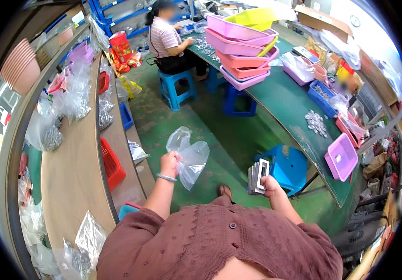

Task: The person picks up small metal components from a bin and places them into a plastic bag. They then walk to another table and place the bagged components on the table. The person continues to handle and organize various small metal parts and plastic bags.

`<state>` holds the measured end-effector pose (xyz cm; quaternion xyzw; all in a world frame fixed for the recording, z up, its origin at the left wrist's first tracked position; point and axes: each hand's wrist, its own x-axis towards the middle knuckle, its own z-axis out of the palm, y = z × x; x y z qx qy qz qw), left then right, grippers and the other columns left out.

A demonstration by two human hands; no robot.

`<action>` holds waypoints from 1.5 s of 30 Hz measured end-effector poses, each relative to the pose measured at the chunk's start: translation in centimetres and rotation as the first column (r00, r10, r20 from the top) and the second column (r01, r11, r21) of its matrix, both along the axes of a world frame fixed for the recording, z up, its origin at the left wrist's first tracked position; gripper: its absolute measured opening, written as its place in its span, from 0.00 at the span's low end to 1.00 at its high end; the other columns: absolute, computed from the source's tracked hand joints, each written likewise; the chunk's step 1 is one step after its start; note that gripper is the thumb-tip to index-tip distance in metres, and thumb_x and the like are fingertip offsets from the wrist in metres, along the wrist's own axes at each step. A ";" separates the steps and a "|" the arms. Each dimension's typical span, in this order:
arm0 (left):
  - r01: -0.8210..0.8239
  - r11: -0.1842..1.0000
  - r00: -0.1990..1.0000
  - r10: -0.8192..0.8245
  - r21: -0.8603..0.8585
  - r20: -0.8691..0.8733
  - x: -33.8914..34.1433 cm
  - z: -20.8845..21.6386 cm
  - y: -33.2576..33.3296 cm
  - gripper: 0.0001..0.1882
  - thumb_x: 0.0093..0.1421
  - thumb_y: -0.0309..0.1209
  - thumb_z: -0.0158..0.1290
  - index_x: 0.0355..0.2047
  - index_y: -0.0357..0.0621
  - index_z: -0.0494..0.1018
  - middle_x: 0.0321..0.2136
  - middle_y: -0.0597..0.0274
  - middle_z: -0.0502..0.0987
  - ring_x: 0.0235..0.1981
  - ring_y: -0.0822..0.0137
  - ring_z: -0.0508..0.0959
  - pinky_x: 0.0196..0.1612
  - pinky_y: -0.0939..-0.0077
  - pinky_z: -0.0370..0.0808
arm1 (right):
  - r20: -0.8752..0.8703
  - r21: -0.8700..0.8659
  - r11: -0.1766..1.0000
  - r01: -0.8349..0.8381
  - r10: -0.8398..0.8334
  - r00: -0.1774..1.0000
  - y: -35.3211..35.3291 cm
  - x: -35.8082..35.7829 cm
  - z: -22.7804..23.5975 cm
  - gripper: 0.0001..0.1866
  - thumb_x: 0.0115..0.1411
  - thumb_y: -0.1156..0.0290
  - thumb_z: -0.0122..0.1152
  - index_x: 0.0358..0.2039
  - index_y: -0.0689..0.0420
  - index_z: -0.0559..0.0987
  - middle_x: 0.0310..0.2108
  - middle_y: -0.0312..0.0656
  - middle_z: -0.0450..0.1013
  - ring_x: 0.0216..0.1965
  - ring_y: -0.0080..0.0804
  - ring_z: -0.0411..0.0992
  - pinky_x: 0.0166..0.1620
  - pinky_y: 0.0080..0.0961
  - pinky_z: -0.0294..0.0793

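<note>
My left hand (169, 164) is closed on a clear plastic bag (192, 161), which spreads out to the right of my fingers over the floor. A bracelet circles that wrist. In my right hand (270, 185) is a stack of flat rectangular metal frames (257, 177), held on edge with my fingers round its right side. The frames have open middles; what they are for does not show. The bag and the stack are well apart. Just beyond the stack stands a blue stool (285, 168).
Shelves (70, 186) on the left hold bags of small parts (47, 130) and a red basket (111, 163). A green table (287, 109) on the right bears stacked basins (243, 44), a pile of metal pieces (315, 123) and a purple basin (341, 156). A seated person (168, 42) works at its far end.
</note>
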<state>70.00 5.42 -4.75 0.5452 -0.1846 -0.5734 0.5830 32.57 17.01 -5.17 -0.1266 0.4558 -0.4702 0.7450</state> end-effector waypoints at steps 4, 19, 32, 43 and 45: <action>-0.052 0.999 0.987 0.049 0.015 0.155 4.9 3.1 -5.3 0.07 0.44 0.27 0.44 0.14 0.37 0.68 0.14 0.59 0.69 0.16 0.68 0.69 0.21 0.75 0.65 | -0.033 0.053 0.995 -0.079 0.080 0.996 -11.4 3.0 -0.3 0.29 0.30 0.86 0.39 0.39 0.59 0.68 0.31 0.44 0.68 0.31 0.42 0.69 0.33 0.39 0.72; -0.320 0.941 0.921 0.283 0.106 0.268 21.6 4.7 -22.3 0.12 0.50 0.33 0.45 0.19 0.37 0.69 0.17 0.59 0.71 0.19 0.67 0.70 0.24 0.75 0.66 | 0.008 0.025 0.973 -0.231 0.231 0.973 -51.0 15.2 2.8 0.28 0.32 0.86 0.40 0.38 0.56 0.68 0.27 0.43 0.68 0.27 0.40 0.69 0.28 0.40 0.71; -0.064 0.968 0.942 -0.022 0.243 0.335 33.5 0.8 -49.3 0.11 0.48 0.34 0.46 0.18 0.38 0.69 0.16 0.59 0.71 0.18 0.66 0.70 0.23 0.75 0.66 | -0.094 0.107 0.993 0.050 -0.040 0.995 -73.1 18.0 1.5 0.15 0.31 0.79 0.42 0.25 0.56 0.70 0.20 0.45 0.64 0.22 0.43 0.65 0.27 0.49 0.65; -0.055 0.962 0.957 -0.025 0.266 0.289 39.2 1.3 -67.6 0.09 0.50 0.34 0.47 0.20 0.42 0.68 0.18 0.62 0.70 0.19 0.69 0.70 0.23 0.78 0.65 | -0.308 0.097 0.954 0.284 -0.243 0.920 -92.8 13.1 1.0 0.12 0.29 0.81 0.43 0.20 0.60 0.68 0.18 0.44 0.61 0.17 0.40 0.62 0.21 0.45 0.63; -0.079 0.945 0.934 -0.040 0.317 0.354 40.1 1.4 -69.9 0.09 0.51 0.34 0.46 0.21 0.41 0.68 0.18 0.61 0.71 0.20 0.67 0.70 0.24 0.76 0.66 | -0.395 -0.153 0.905 0.397 -0.425 0.814 -96.5 13.4 2.8 0.17 0.30 0.85 0.42 0.27 0.63 0.67 0.18 0.45 0.61 0.16 0.39 0.63 0.17 0.42 0.63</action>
